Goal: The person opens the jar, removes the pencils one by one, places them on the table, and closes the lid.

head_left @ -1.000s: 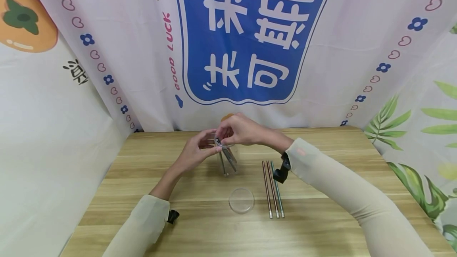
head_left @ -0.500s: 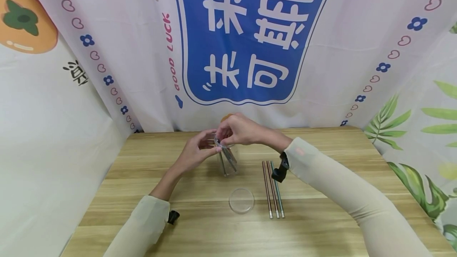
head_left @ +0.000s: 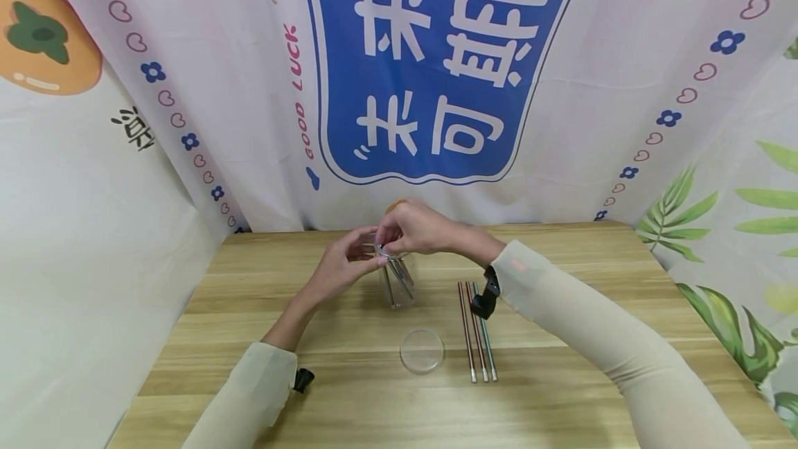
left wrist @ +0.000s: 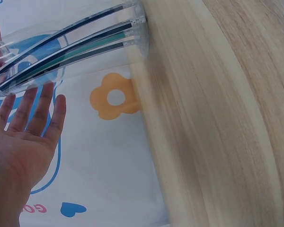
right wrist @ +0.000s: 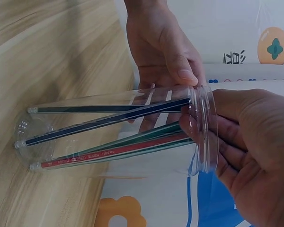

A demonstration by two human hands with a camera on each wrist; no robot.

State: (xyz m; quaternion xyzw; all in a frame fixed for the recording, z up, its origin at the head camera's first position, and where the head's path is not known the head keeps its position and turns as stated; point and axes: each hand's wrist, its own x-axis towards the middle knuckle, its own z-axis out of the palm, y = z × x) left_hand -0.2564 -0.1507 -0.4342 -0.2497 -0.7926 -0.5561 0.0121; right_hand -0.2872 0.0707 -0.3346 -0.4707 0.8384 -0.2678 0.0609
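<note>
A clear plastic jar [head_left: 408, 301] stands upright on the table, holding several pencils: dark ones, green ones and a red one [right wrist: 99, 155]. My left hand [head_left: 341, 262] holds the jar near its top, the thumb by the rim [right wrist: 209, 161] and the fingers round the far side. My right hand [head_left: 416, 229] is at the jar's mouth with fingertips inside, pinching the upper end of a dark pencil [right wrist: 109, 121]. That pencil leans across the jar, its white-tipped end close to the bottom. The right hand partly hides the mouth in the head view.
On the wooden table [head_left: 548, 393], a clear round lid [head_left: 422, 352] lies in front of the jar. Right of it, two dark red pencils [head_left: 471, 338] and a teal pencil [head_left: 489, 348] lie side by side. A printed curtain [head_left: 262, 179] hangs behind the table's back edge.
My right hand has sunk slightly at the jar's mouth, and its wrist has shifted a little left. The left hand, lid and loose pencils stay where they were.
</note>
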